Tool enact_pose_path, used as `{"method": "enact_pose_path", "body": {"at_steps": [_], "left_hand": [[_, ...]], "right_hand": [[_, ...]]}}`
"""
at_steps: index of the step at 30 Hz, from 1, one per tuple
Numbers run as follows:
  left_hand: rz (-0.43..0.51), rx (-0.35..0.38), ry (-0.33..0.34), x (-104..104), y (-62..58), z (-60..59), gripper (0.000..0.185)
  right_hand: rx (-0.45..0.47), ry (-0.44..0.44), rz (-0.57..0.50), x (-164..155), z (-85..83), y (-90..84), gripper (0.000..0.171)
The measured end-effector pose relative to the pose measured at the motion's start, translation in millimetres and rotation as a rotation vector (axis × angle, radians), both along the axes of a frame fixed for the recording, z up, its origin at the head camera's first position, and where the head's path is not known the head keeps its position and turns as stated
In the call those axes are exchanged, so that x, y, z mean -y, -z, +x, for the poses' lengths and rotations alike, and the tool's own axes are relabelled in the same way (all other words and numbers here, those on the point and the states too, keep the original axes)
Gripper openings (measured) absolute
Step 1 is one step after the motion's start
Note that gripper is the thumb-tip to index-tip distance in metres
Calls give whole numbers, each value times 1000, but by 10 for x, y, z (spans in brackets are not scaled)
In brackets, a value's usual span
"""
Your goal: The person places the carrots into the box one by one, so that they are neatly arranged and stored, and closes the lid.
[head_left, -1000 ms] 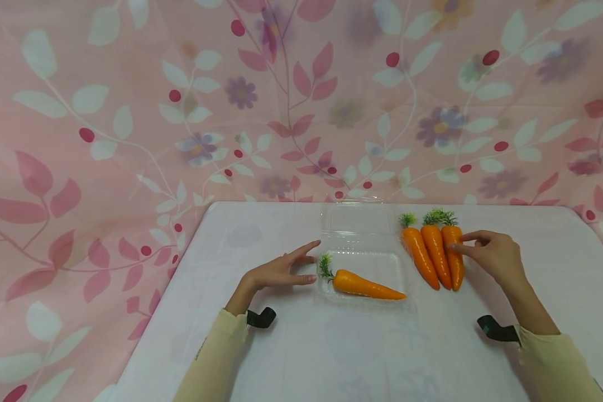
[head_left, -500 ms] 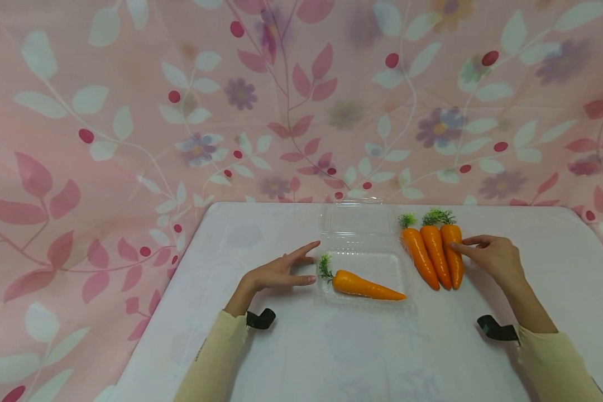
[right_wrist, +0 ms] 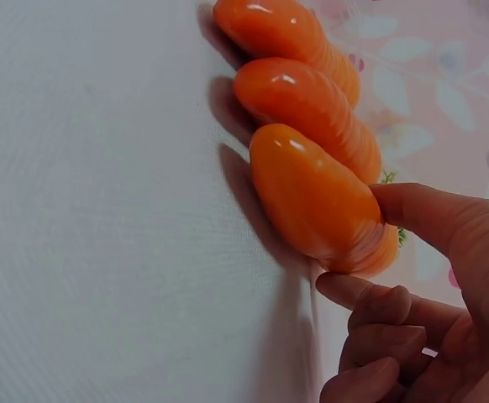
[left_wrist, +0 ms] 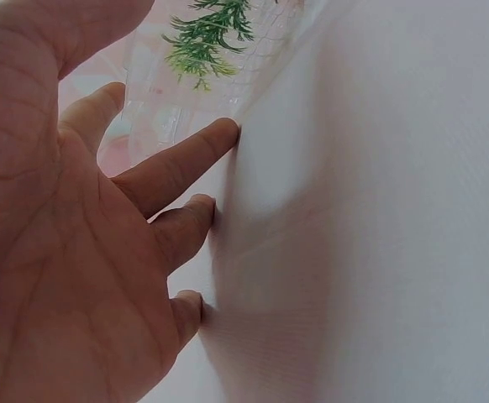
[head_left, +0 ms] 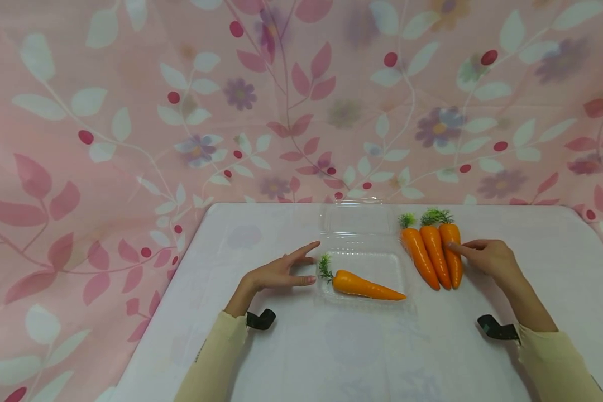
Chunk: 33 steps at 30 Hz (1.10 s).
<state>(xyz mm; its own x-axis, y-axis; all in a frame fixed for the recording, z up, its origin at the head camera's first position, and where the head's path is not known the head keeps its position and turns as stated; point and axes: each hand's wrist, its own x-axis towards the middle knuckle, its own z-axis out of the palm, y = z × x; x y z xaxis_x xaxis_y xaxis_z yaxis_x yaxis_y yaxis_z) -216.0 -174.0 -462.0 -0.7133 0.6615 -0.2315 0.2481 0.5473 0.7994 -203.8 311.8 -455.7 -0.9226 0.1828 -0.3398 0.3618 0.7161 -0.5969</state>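
R hand (head_left: 494, 262) pinches the rightmost carrot (head_left: 453, 267) betw. thumb & finger, two more carrots (head_left: 420, 258) just left of it on the white tbl. (head_left: 291, 357) L hand (head_left: 276, 272), fingers spread wide, rests just left of an open clear box (head_left: 389, 267) w/ a fourth carrot (head_left: 364, 285) inside, tip right; pink floral backdrop (head_left: 311, 100) on far side.

In your head view the light is soft and a bit dim, and the clear box (head_left: 382, 265) near the middle has thin shiny lines on it. In your left wrist view, a wide, fuzzy shadow runs down the middle of the white cloth (left_wrist: 421, 210). Your right wrist view looks gray and dim, with little white shiny spots on the carrots (right_wrist: 312, 117) and dark shadows on their left.
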Motion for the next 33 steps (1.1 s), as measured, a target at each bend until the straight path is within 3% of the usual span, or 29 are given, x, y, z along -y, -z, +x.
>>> {"method": "enact_pose_path", "body": {"at_steps": [9, 24, 33], "left_hand": [[12, 4, -2, 8, 3, 7, 88], [-3, -11, 8, 1, 15, -4, 88], [4, -21, 12, -6, 5, -2, 87]], "right_hand": [[-4, -34, -19, 8, 21, -1, 94], [-75, 104, -114, -22, 40, 75, 90], [-219, 117, -135, -15, 44, 38, 80]]}}
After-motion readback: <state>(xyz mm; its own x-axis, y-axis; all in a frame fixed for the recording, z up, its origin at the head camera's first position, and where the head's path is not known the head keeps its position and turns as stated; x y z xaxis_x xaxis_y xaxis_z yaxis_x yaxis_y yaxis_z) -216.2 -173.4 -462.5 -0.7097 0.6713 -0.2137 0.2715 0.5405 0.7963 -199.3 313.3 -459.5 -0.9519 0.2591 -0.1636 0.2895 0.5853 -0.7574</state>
